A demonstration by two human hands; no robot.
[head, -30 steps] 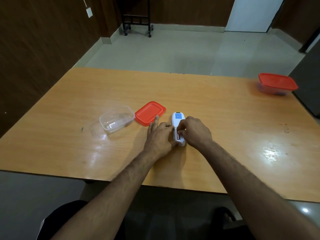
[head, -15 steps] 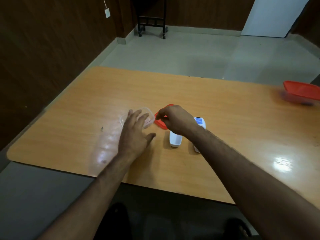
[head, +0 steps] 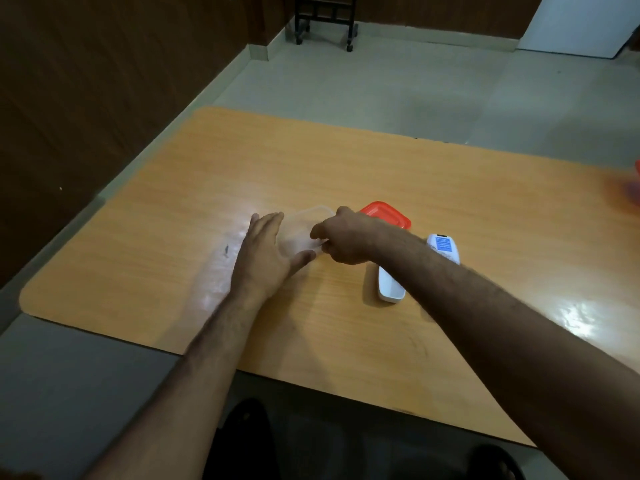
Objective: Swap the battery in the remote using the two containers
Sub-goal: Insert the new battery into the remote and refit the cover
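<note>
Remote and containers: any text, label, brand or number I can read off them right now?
Remote: blue label with pale lines of print, too blurred to read.
Battery cover: no text visible.
Red lid: no text visible.
Clear container: no text visible.

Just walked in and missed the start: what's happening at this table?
A person is working bare-handed. The right hand reaches over the open clear container, fingers pinched; what they hold is hidden. The left hand lies flat beside it. The red lid, remote and its detached cover lie alongside.
</note>
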